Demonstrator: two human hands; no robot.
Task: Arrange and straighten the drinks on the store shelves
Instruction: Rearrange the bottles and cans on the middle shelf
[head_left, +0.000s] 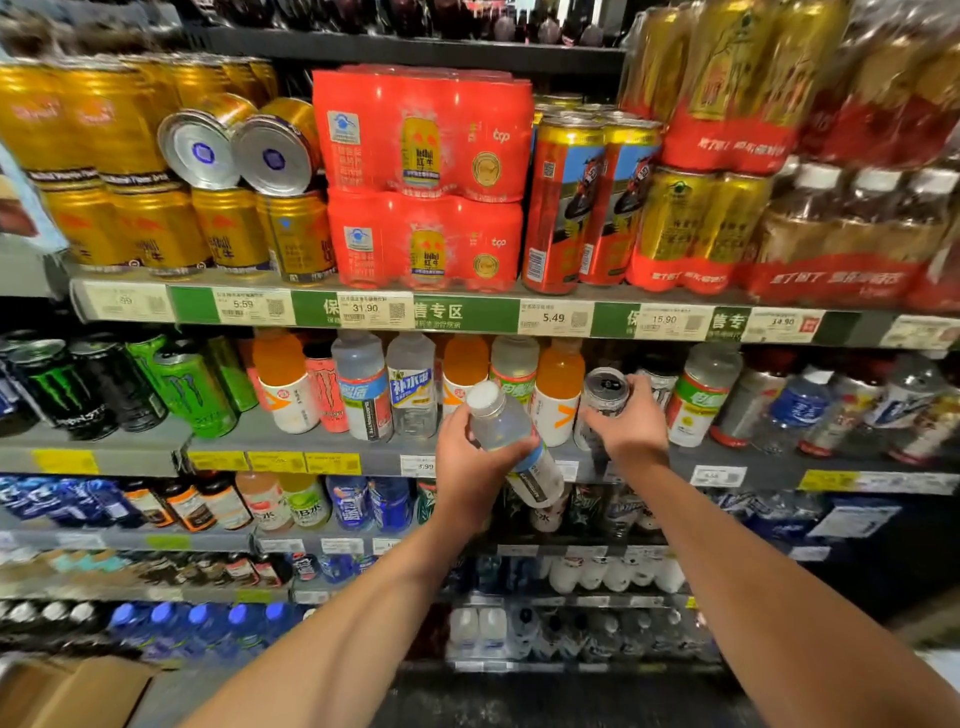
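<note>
My left hand (470, 462) grips a clear plastic bottle (503, 422) with a white cap and a blue-and-white label, tilted in front of the middle shelf (291, 441). My right hand (631, 421) is closed around a silver can (603, 388) that stands on that shelf between an orange-drink bottle (558, 389) and a green-labelled bottle (701, 395). Further clear and orange bottles (410, 384) line the shelf to the left of my hands.
Green and black energy-drink cans (104, 384) lean at the shelf's left end. Above, gold cans (156, 234), two lying on their sides (239, 145), red multipacks (423, 176) and tall cans (566, 208). Lower shelves hold more bottles. A cardboard box (67, 691) sits bottom left.
</note>
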